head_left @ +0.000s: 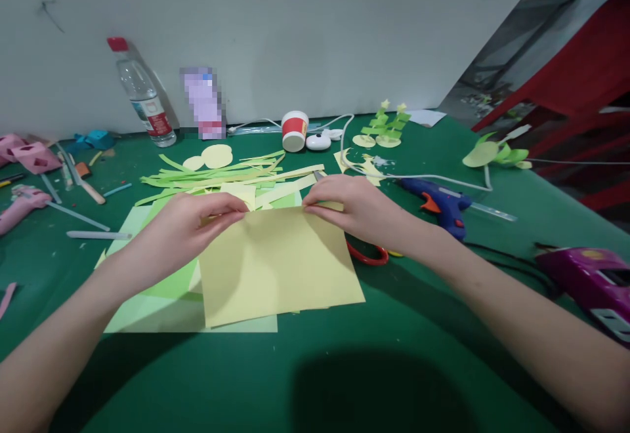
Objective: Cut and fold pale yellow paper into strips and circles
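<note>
A pale yellow sheet of paper (280, 269) hangs tilted between my hands, its far edge pinched on both sides. My left hand (189, 226) grips that edge between thumb and fingers near the left. With thumb and forefinger, my right hand (347, 202) pinches the same edge further right. Under the sheet lie green papers (172, 249) of lighter and darker shades. Behind my hands is a heap of cut green paper strips (211, 177). Red-handled scissors (371, 256) stick out beside the sheet, mostly hidden by it and my right hand.
A blue glue gun (440, 203) and its black cord lie at the right, near a purple device (588, 275). At the back stand a water bottle (147, 102), a paper cup (294, 132) and small paper plants (386, 124). A white cable (423, 177) crosses the table.
</note>
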A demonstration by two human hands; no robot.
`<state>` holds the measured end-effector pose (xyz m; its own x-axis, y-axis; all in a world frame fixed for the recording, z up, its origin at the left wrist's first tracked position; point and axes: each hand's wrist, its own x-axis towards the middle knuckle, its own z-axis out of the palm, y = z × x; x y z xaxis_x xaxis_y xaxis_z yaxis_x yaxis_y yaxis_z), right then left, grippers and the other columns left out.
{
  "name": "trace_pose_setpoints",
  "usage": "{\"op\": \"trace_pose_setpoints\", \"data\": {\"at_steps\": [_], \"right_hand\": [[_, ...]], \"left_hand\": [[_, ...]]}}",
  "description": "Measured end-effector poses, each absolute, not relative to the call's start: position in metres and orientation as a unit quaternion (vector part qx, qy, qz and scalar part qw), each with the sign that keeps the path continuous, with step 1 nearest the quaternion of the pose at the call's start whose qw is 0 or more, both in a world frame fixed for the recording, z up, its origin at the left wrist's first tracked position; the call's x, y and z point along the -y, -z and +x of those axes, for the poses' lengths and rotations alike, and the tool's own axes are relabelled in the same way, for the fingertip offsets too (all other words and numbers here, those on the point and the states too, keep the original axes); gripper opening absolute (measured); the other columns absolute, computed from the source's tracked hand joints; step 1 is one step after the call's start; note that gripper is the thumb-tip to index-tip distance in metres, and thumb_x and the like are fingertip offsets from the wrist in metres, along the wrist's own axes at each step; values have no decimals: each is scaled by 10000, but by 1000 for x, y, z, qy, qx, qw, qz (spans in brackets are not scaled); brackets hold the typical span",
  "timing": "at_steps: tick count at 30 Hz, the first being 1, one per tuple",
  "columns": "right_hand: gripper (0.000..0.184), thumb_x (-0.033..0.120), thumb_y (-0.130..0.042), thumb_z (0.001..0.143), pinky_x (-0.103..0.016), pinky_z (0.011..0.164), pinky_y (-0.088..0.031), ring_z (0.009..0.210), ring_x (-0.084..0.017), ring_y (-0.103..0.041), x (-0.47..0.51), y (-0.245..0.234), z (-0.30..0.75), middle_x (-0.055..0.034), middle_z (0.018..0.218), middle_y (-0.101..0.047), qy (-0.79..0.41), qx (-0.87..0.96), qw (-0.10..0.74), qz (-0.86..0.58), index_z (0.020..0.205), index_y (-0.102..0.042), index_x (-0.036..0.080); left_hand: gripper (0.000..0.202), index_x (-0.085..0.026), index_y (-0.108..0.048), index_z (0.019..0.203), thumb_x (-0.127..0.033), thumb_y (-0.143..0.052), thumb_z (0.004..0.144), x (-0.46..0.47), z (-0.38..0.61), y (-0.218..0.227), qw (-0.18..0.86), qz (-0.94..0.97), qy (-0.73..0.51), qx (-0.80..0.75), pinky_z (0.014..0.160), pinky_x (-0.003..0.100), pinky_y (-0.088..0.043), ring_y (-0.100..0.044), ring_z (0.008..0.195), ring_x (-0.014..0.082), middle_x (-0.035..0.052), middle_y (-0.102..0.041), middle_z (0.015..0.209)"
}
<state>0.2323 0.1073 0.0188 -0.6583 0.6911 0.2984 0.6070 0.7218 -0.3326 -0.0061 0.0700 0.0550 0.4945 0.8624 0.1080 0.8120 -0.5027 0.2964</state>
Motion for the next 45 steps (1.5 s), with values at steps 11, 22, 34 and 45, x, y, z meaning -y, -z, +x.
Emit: {"op": "trace_pose_setpoints", "data": {"at_steps": [11,22,34,45], "right_hand": [[273,188,-428,832,-276,509,-316,644,-185,-590,-74,-41,202,-65,706,-682,-27,917,171,-359,773,-693,165],[278,162,-434,797,-274,450,-269,541,-161,-563,-67,-37,205,-40,612,-664,25,911,156,-380,695,-691,178],[209,241,-514,762,-316,495,-448,589,-215,-642,-87,-38,273,-47,716,-718,-76,874,227,-423,737,-719,205],[167,220,-545,762,-296,546,-487,666,-194,-655,-87,-38,258,-7,797,-720,-183,863,242,-403,782,-710,240]], "left_hand": [[156,-168,-625,868,-225,-485,828,-51,19,-37,-9,872,-222,-436,613,211,-451,-627,718,135,9,-686,805],[125,-158,-651,760,-209,-537,771,-62,18,-40,126,831,-215,-498,571,190,-456,-626,625,110,-15,-696,737],[137,-158,-659,728,-263,-571,722,-102,-20,-31,205,770,-180,-577,570,239,-531,-659,660,172,42,-706,726],[287,-212,-628,967,-387,-436,845,-65,15,-44,265,799,-202,-501,686,226,-499,-624,848,148,6,-678,954]]}}
